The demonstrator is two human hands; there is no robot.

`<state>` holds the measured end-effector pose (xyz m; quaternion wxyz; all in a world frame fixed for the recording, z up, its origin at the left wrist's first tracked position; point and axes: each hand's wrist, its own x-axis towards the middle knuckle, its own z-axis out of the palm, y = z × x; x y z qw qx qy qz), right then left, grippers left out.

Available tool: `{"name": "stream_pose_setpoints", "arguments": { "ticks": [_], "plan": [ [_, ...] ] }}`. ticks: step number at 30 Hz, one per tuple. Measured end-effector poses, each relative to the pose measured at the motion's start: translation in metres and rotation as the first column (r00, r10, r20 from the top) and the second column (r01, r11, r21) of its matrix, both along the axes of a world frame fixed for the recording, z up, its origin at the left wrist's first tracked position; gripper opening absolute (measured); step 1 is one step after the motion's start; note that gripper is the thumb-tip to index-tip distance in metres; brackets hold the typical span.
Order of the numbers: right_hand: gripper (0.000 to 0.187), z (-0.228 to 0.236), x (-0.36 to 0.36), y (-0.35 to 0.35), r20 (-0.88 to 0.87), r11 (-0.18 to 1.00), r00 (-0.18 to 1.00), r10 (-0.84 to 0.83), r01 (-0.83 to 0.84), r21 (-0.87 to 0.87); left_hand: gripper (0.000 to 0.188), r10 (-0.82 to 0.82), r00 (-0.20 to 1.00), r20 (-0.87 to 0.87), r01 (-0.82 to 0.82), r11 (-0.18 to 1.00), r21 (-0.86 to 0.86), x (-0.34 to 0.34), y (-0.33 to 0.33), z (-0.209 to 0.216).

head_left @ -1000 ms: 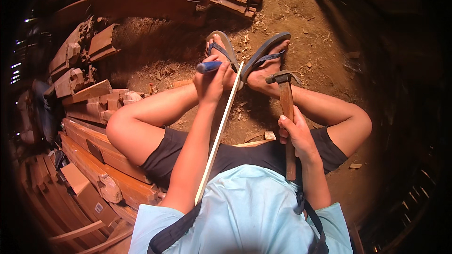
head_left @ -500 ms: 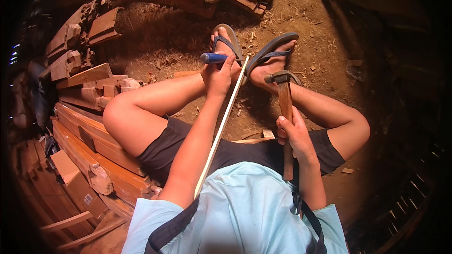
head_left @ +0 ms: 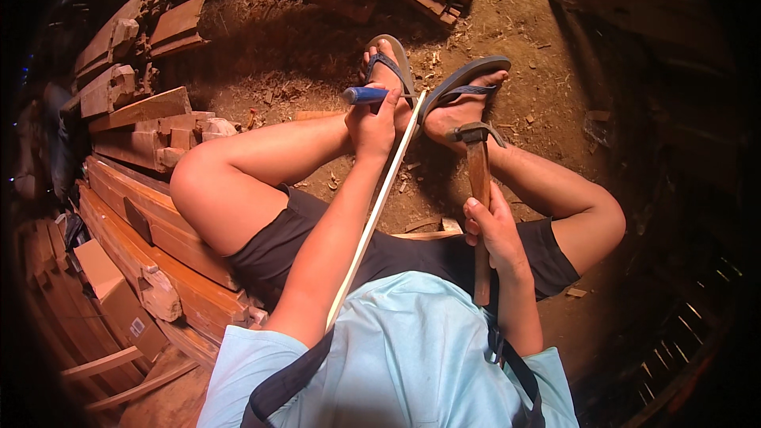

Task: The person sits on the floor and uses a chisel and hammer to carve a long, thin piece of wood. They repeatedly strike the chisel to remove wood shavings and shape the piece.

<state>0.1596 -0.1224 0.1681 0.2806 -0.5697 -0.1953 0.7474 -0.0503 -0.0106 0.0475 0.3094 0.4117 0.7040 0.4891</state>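
Head view looks down on stacked timber pieces (head_left: 135, 214) filling the left of the frame. A long pale wooden strip (head_left: 372, 214) runs from the lower middle up to the sandalled feet (head_left: 444, 91) at upper centre. Right hand (head_left: 493, 230), right of centre, has its fingers wrapped around a hammer (head_left: 478, 182). Left hand (head_left: 372, 123), upper centre, grips a blue-handled chisel (head_left: 366, 95) against the strip's top.
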Motion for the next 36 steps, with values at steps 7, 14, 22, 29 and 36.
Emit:
{"name": "stream_pose_setpoints", "arguments": {
  "ticks": [7,14,22,29,36],
  "plan": [
    [0.041,-0.002,-0.001,-0.003,0.032,1.000,0.999,0.021,-0.022,0.017,0.026,0.045,0.999,0.010,-0.045,0.999,0.008,0.000,-0.006,0.004],
    [0.036,-0.004,-0.003,-0.013,0.004,0.999,1.000,0.016,-0.017,0.033,0.030,-0.001,1.000,-0.006,0.000,0.999,-0.053,0.006,-0.018,0.023],
    [0.070,-0.072,-0.063,-0.003,0.373,0.907,0.928,0.001,-0.158,0.391,0.029,-0.075,0.896,0.438,0.151,0.978,-0.141,-0.014,-0.027,-0.009],
    [0.067,-0.123,-0.110,0.028,0.500,0.852,0.843,0.197,-0.399,0.338,0.034,0.173,0.983,-0.064,-0.171,0.985,0.033,-0.020,-0.027,-0.015],
    [0.057,-0.112,-0.115,0.027,0.527,0.889,0.797,0.295,-0.431,0.155,0.028,0.205,0.978,0.022,-0.206,0.977,0.057,-0.034,-0.018,-0.050]
  ]
}}
